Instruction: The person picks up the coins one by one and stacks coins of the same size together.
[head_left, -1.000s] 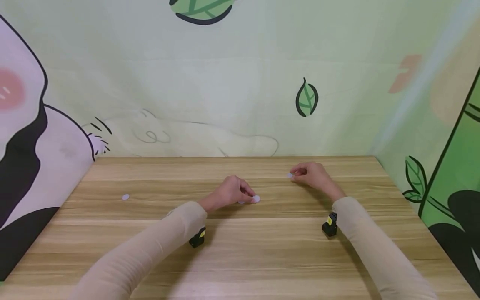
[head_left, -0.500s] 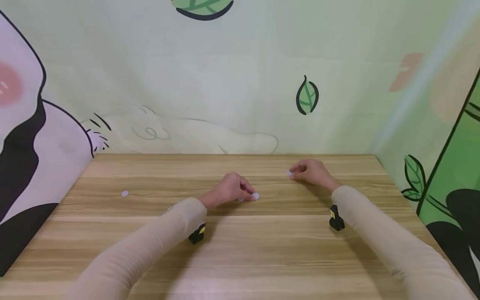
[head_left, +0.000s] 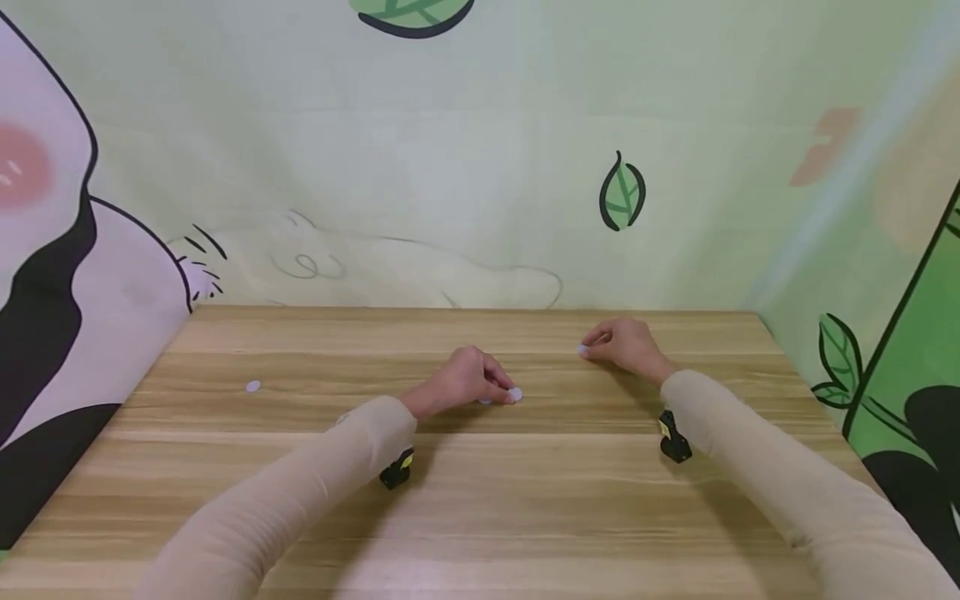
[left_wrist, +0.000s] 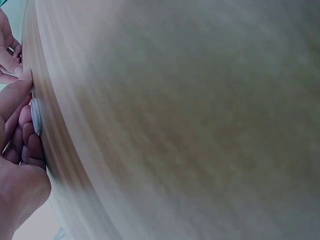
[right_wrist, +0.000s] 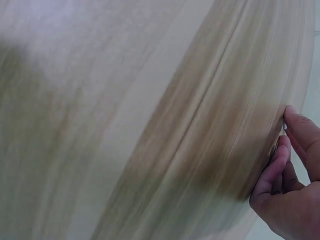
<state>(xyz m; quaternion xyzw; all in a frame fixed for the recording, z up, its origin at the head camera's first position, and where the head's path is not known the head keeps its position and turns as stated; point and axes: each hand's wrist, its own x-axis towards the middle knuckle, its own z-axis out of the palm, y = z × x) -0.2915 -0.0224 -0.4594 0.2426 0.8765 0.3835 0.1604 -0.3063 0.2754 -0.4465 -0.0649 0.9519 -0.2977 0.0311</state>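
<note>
Vs. a sec ago, R forearm (head_left: 780,479) has swung outward; little else shifts. We see L grip (head_left: 465,377) pinching a white disc (head_left: 515,395), R grip (head_left: 622,342) pinching another disc (head_left: 582,350), apart, farther back/right. Lone disc (head_left: 253,386) lies on tabletop (head_left: 525,517) well left, nearer L grip.

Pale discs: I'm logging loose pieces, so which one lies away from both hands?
The lone disc on the left part of the table; the other visible discs are at the left hand or the right hand.

Indoor space of unclear kind: wood-grain table (head_left: 525,517) against a cartoon-leaf backdrop (head_left: 487,142)
</note>
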